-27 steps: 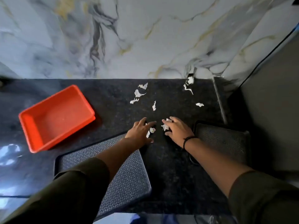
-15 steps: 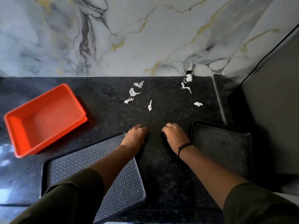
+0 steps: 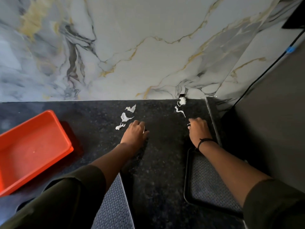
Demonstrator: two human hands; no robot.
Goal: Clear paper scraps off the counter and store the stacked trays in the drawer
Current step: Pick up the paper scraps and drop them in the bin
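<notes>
White paper scraps lie on the black counter [image 3: 163,156]. One group of scraps [image 3: 126,116] sits just left of my left hand [image 3: 135,132], whose fingers are curled over a scrap at its thumb side. More scraps [image 3: 181,104] lie by the wall, just beyond my right hand [image 3: 198,129], which is curled with a bit of paper showing at its fingers. A dark textured tray [image 3: 113,210] lies under my left forearm. A second dark tray [image 3: 206,184] lies under my right forearm.
An empty orange plastic bin [image 3: 31,151] stands on the counter at the left. A marble wall [image 3: 132,47] closes the back. A raised counter edge [image 3: 212,119] and a dark panel [image 3: 272,121] bound the right side.
Both hands have moved away from me and apart, closing on the scraps near them and reaching the farther ones. The two nearest scraps and the lone right-hand scrap are no longer visible on the counter.
</notes>
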